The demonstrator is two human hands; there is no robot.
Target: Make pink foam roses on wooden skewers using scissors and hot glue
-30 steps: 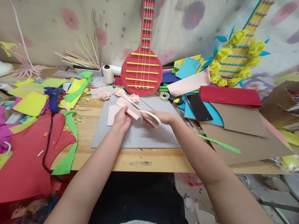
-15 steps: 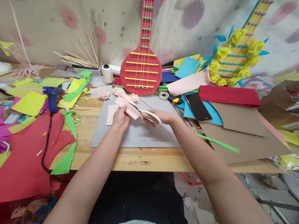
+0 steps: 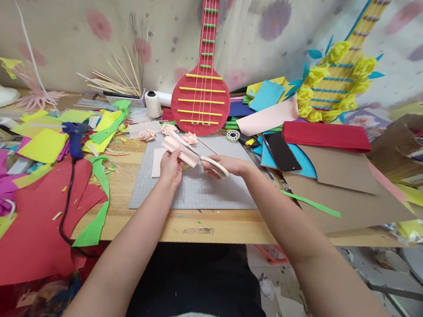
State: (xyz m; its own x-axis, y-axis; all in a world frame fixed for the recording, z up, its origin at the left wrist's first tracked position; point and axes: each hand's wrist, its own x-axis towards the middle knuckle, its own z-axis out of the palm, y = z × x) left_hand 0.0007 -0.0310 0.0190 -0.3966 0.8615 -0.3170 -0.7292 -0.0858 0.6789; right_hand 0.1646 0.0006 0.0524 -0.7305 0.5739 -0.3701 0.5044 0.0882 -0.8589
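Note:
My left hand (image 3: 172, 167) pinches a pale pink strip of crepe paper (image 3: 187, 157) above the grey cutting mat (image 3: 154, 195). White-handled scissors (image 3: 216, 167) are in my right hand (image 3: 229, 164), fingers wrapped round the handles. Their blades lie along the paper's upper side, pointing left; I cannot tell how far apart they are. Behind the paper lie small pink paper flowers (image 3: 169, 130). A pale pink paper piece (image 3: 157, 162) rests on the mat, left of my left hand. The red paper lute (image 3: 201, 99) leans on the wall behind.
A blue glue gun (image 3: 75, 139) and red paper (image 3: 38, 221) lie to the left among coloured scraps. At right are a phone (image 3: 282, 152), brown cardboard (image 3: 351, 198) and a folded red paper (image 3: 327, 135). A yellow flowered instrument (image 3: 334, 85) leans behind. White thread (image 3: 152, 104) stands near the wall.
The view has shifted very slightly. Both hands keep nearly the same place, with the scissors still along the pink paper.

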